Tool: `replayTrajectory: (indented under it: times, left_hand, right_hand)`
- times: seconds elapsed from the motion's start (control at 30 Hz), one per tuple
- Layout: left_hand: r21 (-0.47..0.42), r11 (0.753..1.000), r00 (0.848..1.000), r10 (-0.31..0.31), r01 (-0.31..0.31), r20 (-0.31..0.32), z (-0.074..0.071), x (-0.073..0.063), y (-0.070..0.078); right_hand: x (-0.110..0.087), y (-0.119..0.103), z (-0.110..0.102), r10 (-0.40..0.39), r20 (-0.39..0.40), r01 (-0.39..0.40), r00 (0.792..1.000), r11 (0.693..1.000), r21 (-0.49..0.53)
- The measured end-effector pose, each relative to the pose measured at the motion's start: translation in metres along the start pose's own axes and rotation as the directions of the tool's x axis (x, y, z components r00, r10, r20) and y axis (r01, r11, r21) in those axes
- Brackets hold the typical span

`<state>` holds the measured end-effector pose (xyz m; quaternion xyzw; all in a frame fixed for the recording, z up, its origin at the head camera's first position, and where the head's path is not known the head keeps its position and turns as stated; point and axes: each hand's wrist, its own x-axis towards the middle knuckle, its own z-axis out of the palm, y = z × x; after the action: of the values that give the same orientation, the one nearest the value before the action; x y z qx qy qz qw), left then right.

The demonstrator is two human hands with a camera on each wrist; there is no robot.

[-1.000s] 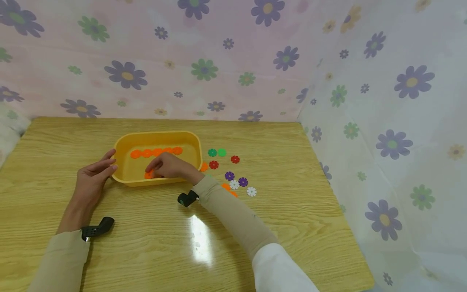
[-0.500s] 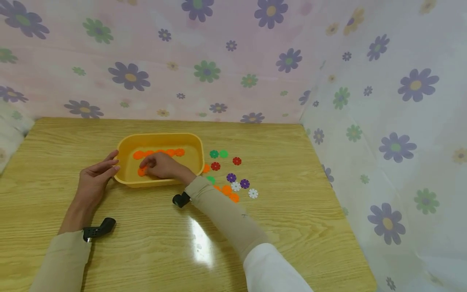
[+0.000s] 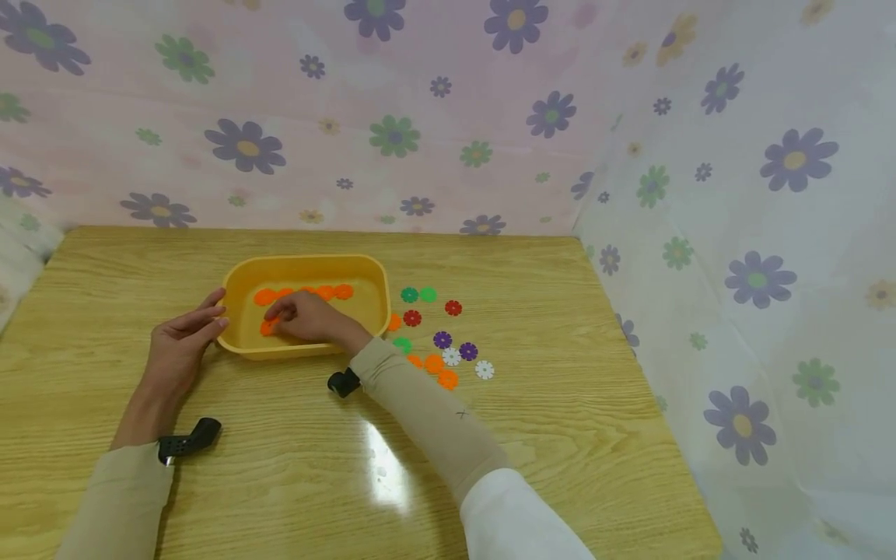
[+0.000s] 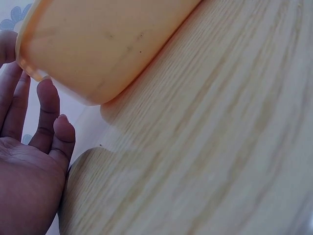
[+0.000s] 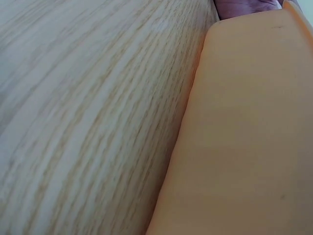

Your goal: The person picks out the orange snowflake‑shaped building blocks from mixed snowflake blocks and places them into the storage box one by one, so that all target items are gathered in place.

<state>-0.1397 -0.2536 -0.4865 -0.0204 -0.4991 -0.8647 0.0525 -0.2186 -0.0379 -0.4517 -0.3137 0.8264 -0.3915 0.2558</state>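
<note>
A yellow plastic basin (image 3: 315, 350) stands on the wooden table. My left hand (image 3: 183, 336) is at its left end, fingers fairly straight with the tips touching the rim; the left wrist view shows the fingertips (image 4: 47, 90) right at the basin's corner. Inside the basin, my right hand (image 3: 304, 315) pinches an orange notched plastic disc (image 3: 267, 327) low over the floor, near the front left. Along the back of the basin floor lies a row of several orange discs (image 3: 265, 296), partly hidden behind the right hand. In the right wrist view the basin's outer wall (image 5: 239, 122) hides that hand.
Right of the basin, loose notched discs lie scattered: green (image 3: 409, 295), red (image 3: 453, 308), purple (image 3: 442, 340), white (image 3: 484, 369) and orange (image 3: 448, 379). Flower-patterned sheets (image 3: 434, 148) close off the table's back and right. The right forearm crosses the basin's front rim.
My right hand has shifted left inside the basin with the orange disc, bringing it nearer the left end. Some discs behind the right sleeve have come into view. My left hand stays at the rim.
</note>
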Motion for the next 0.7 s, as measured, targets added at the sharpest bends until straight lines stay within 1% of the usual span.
replayTrajectory:
  times: [0.13,0.37,0.5,0.7]
  left_hand:
    - [-0.018,1.000,1.000,-0.002,0.002,-0.003,-0.0015,0.0000,-0.0005]
    - [-0.028,1.000,1.000,-0.007,0.008,0.014,-0.0009,-0.0006,0.0005]
    - [-0.024,1.000,1.000,-0.004,0.004,0.017,-0.0009,-0.0004,0.0000]
    - [-0.021,1.000,1.000,0.001,0.000,0.004,-0.0009,-0.0008,-0.0004]
  right_hand:
    - [0.0012,0.0010,0.0012,0.011,-0.001,-0.011,1.000,1.000,0.019]
    - [0.0054,0.0035,0.0054,0.040,-0.026,-0.038,0.999,0.998,0.056]
    - [0.0065,0.0015,0.0067,0.048,-0.038,-0.046,0.998,0.998,0.045]
    - [0.0080,-0.0015,0.0080,0.062,-0.048,-0.061,0.997,0.998,0.019]
